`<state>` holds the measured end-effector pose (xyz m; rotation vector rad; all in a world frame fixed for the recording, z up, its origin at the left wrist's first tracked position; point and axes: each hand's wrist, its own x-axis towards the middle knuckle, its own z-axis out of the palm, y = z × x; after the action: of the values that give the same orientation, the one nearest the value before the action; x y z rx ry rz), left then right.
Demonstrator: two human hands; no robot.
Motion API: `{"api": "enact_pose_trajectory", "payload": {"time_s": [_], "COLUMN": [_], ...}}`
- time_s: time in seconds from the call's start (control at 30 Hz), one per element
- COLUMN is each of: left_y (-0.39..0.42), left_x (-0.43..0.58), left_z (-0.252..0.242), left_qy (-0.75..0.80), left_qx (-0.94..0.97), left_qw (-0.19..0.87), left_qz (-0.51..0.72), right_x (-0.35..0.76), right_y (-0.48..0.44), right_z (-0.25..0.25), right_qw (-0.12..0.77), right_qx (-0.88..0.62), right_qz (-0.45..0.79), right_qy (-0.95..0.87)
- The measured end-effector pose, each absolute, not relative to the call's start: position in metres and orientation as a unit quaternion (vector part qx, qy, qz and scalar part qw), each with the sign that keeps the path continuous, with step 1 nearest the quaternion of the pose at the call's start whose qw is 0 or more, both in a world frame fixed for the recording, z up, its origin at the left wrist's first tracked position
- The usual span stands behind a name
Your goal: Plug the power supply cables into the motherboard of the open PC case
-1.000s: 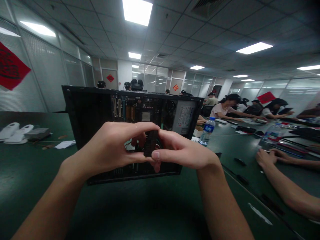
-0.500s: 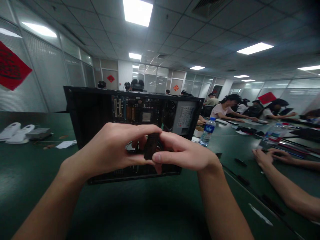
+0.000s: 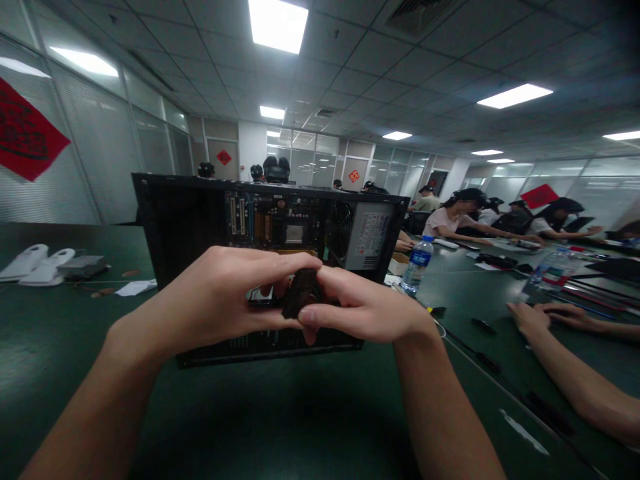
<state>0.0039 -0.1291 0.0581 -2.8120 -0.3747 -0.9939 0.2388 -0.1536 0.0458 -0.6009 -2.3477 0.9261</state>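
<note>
The left hand (image 3: 220,297) and right hand (image 3: 365,310) pinched 1 dark module (image 3: 299,293) between closed fingertips, in front of the open computer case (image 3: 175,220) on the tabletop (image 3: 300,413). An even grip on its edges would probably serve best.

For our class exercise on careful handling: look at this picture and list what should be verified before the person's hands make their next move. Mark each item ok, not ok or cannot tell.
1. Grip: the left hand and right hand both pinch the small dark part: ok.
2. Contacts of the part undamaged: cannot tell, since fingers cover most of it.
3. The open computer case rests on the green table: ok.
4. The water bottle is capped and stands apart from the case: ok.
5. The neighbour's hand is away from the case: ok.
6. Case unplugged: cannot tell.
</note>
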Motion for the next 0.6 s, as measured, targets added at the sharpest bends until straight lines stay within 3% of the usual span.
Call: {"api": "enact_pose_trajectory", "payload": {"time_s": [0.2,0.6], "left_y": [-0.1234,-0.1187], "left_x": [0.008,0.0097], "left_z": [0.0575,0.0592], "left_qy": [-0.128,-0.162], "left_qx": [-0.94,-0.944], "left_qw": [0.026,-0.034], "left_qz": [-0.314,-0.284], "right_x": [0.2447,0.2439], "right_y": [-0.1502,-0.143], "right_z": [0.0494,0.0453], "right_qw": [0.248,0.264], "right_qx": [-0.254,-0.259], "right_qz": [0.391,0.367], "right_qy": [-0.849,-0.853]}}
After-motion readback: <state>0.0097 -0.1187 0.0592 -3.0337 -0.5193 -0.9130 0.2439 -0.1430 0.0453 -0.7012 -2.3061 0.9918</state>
